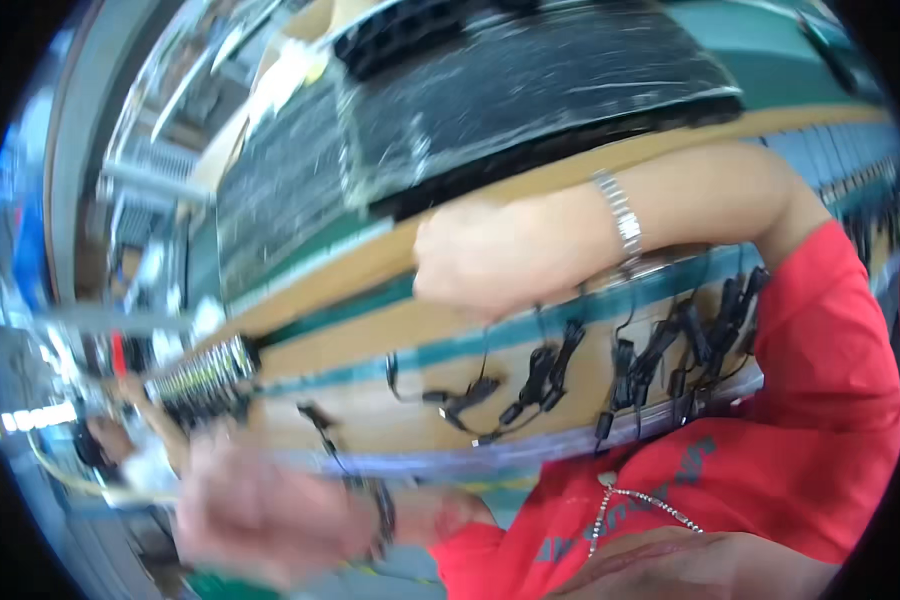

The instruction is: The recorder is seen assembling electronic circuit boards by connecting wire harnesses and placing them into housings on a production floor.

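My right hand [500, 255], with a metal watch band [620, 215] at the wrist, is over the wooden ledge of the bench. Its back faces up and its fingers curl under in a fist; what they hold, if anything, is hidden. Below it hang several black cables [540, 375] with small plugs, spread in a row along the bench front. Lower left is my left hand [270, 510], a dark bracelet [382, 515] round its wrist. Motion smears its fingers. A single black cable [318, 420] hangs between it and the ledge.
Behind my right hand lies a large dark panel [530, 95] with a glossy surface on a green bench top. A black tray [410, 40] sits at its far edge. To the left stands a row of slotted parts [205, 380]; beyond my left hand, a person [120, 455] is nearby.
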